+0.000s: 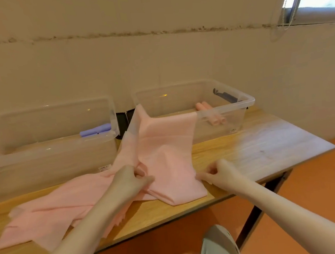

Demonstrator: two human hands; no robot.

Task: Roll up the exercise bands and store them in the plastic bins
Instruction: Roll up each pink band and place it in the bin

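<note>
Two sets of fingers pinching pink exercise band (165, 163) at frame centre: left hand (129, 178) on bunched fold, right hand (220, 172) on edge. Far end draped over right plastic bin (241, 100); remainder spread across table (255, 149), lower left.

pink band (164, 147) draped unrolled over right clear bin (239, 106), seemingly holding pink rolls (212, 114).

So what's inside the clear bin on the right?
Two rolled pink bands lie in the right bin. A loose pink band drapes over its near-left rim, hiding that part of the floor.
</note>
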